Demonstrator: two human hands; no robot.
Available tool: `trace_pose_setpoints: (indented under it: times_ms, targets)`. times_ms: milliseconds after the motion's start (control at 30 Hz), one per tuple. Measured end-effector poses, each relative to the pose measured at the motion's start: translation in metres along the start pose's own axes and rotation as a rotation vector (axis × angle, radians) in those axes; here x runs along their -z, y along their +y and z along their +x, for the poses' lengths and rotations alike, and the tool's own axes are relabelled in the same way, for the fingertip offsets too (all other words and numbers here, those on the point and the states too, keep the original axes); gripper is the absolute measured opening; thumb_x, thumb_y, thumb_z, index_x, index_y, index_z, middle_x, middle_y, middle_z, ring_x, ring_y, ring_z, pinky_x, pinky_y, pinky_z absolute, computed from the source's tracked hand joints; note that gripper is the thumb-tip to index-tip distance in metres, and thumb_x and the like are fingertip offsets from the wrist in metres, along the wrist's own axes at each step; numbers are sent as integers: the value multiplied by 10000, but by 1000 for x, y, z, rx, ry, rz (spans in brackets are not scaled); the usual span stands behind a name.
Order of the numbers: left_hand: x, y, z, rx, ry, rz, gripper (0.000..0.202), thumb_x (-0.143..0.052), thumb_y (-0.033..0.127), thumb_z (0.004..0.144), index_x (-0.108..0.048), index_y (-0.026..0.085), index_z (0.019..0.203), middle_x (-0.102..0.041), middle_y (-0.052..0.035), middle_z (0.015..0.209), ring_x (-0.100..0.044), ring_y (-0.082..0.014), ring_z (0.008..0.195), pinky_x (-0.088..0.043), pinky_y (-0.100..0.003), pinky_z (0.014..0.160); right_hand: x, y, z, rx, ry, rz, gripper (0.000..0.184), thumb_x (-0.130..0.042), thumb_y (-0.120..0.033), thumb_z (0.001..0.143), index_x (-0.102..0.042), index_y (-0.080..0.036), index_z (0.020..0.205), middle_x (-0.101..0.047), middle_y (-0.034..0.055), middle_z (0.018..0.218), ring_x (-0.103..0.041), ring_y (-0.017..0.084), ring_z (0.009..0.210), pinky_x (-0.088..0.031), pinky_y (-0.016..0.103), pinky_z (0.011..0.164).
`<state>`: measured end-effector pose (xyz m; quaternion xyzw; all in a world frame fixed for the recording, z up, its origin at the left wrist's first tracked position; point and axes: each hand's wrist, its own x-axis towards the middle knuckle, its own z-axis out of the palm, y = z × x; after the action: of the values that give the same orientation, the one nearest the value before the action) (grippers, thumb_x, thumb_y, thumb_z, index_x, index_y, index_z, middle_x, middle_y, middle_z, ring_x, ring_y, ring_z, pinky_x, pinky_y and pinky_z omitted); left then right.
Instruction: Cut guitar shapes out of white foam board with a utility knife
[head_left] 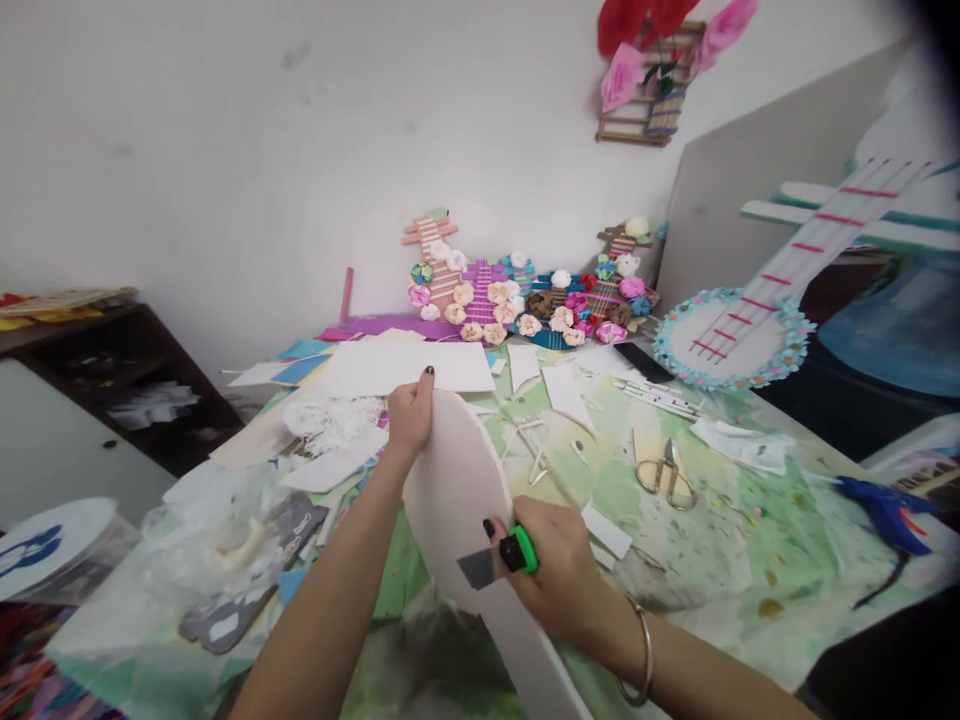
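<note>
A white foam-board cutout [457, 470] with a rounded body and a long narrow neck is held up in front of me, tilted over the table. My left hand [411, 412] grips its far edge, thumb on top. In my right hand [559, 560] is a utility knife [520, 550] with a green and black handle. Its broad blade [477, 569] lies over the board's face, near where the neck meets the body; whether it touches cannot be told. The right fingers wrap the handle beside the board's right edge.
Gold-handled scissors [667, 478], a blue glue gun [885, 512] and white board scraps [567, 396] lie on the green-stained table cover [720, 590]. Flower-decorated miniature instruments [484, 298] lean along the wall. A larger white instrument model [739, 335] stands right. Plastic wrapping [232, 530] and a grey phone case [255, 590] lie left.
</note>
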<state>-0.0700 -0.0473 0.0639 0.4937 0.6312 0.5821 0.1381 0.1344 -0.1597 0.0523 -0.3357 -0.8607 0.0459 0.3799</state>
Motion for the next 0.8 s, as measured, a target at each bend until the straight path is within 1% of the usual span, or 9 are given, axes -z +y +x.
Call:
trace_pose_setpoints:
  times_ms: [200,300,367,433,500,567,667,733,800]
  targets:
    - [-12,0,-6,-24,-38,-142,453,-441,485,792,-320,196,466,-296,44,455,-285,-89,480,-241,-245,475,-19,-17,-14,38,112,-106,257,-401,-256,890,-417,-193,641,-438,2,540,-358,127,513,-204,288,511]
    - [-11,3,-10,-38,-82,-198,440,-440,479,790,-381,187,467,-336,40,448,-318,-90,475,-271,-241,484,-19,-23,-20,61,101,-110,226,-409,-232,868,-414,-196,644,-454,11,553,-380,135,524,-204,295,514]
    - [-9,6,-10,-48,-114,-228,433,-446,464,786,-403,181,462,-342,41,442,-329,-88,469,-279,-241,492,-12,-26,-21,71,19,-36,192,-430,-274,836,-416,-194,662,-480,15,578,-403,135,533,-213,287,508]
    - [-6,9,-11,-56,-143,-250,418,-458,434,776,-408,178,449,-329,45,431,-325,-84,458,-276,-242,494,-1,-26,-20,43,-91,91,227,-461,-387,799,-423,-190,692,-498,11,601,-419,129,534,-231,270,498]
    - [-4,10,-13,-58,-162,-264,407,-467,403,762,-391,179,431,-300,51,417,-304,-81,444,-260,-245,488,11,-23,-16,-13,-159,208,366,-482,-545,760,-444,-181,742,-513,5,624,-436,122,543,-257,249,501]
    - [-3,10,-16,-57,-175,-275,400,-462,381,752,-368,183,418,-278,54,411,-284,-78,438,-245,-247,482,23,-17,-10,-47,-158,244,493,-446,-662,748,-467,-172,795,-530,10,664,-458,123,582,-281,241,532]
    - [-5,11,-19,-44,-198,-279,380,-462,350,727,-328,187,411,-255,55,416,-254,-75,438,-221,-247,473,36,-5,2,-48,-120,97,448,-365,-598,837,-459,-170,747,-497,10,642,-416,119,582,-243,247,550]
    - [-5,14,-19,-24,-232,-270,358,-471,318,694,-317,187,398,-238,57,409,-235,-72,431,-204,-246,461,41,3,10,-59,-124,-35,428,-386,-569,848,-446,-170,703,-470,2,607,-380,111,558,-205,250,541]
    - [-5,19,-20,9,-277,-252,330,-469,293,667,-350,183,380,-260,53,394,-254,-74,422,-214,-243,453,44,8,18,-56,-125,-134,430,-397,-560,851,-450,-169,680,-462,-3,582,-361,105,537,-177,253,533]
